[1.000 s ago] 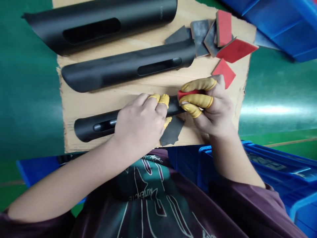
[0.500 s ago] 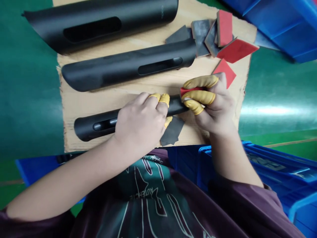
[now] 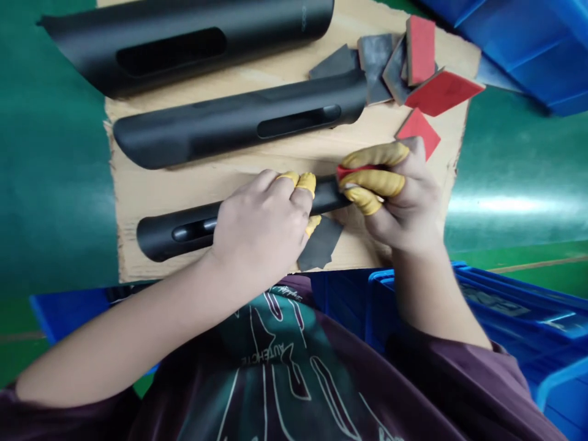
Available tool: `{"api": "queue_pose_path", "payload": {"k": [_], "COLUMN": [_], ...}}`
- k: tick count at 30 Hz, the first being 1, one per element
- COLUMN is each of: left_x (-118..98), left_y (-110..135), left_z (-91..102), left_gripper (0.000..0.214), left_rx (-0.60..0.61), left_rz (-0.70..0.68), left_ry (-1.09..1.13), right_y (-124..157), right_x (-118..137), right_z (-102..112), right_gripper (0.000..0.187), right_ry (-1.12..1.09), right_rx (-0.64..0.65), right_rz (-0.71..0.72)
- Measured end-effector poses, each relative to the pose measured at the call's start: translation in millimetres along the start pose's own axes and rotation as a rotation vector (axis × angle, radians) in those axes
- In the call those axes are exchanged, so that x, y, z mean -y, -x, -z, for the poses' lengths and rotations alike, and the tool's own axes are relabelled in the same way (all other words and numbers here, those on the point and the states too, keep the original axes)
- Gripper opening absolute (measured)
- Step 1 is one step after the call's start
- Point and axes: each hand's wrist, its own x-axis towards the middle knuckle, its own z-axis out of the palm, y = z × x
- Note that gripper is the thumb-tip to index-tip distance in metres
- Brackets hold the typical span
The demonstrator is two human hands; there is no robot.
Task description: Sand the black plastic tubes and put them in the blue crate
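Note:
A slim black tube [image 3: 179,231] with a slot lies along the near edge of a cardboard sheet [image 3: 151,187]. My left hand [image 3: 261,229], with yellow finger cots, is wrapped over the tube's middle and grips it. My right hand [image 3: 395,193], also in yellow cots, pinches a small red sanding pad [image 3: 350,171] against the tube's right end. A dark grey abrasive sheet [image 3: 320,244] lies under the tube just below my left fingers.
Two larger black slotted housings [image 3: 239,122] [image 3: 184,43] lie farther back on the cardboard. Several red and grey sanding pads [image 3: 413,67] are heaped at its far right corner. Blue plastic bins stand at the near right [image 3: 505,318], near left [image 3: 64,312] and far right [image 3: 528,43]. Green table surface [image 3: 50,184] surrounds the cardboard.
My right hand with the red pad has shifted slightly right along the tube's end. My left hand keeps its grip in the same place.

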Motion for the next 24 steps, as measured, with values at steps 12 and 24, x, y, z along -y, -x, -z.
{"api": "queue_pose_path", "payload": {"k": [12, 24], "left_x": [0.1, -0.7], "left_y": [-0.9, 2.1], "left_z": [1.0, -2.4], "left_gripper": [0.008, 0.009], "left_rx": [0.019, -0.042], "left_rz": [0.042, -0.03], "left_ry": [0.038, -0.059], "right_y": [5.5, 2.7], "right_x": [5.9, 3.4], "right_z": [-4.6, -8.7], "right_gripper": [0.012, 0.011], "right_ry": [-0.041, -0.04], "right_rx": [0.022, -0.059], "right_rz": [0.009, -0.007]}}
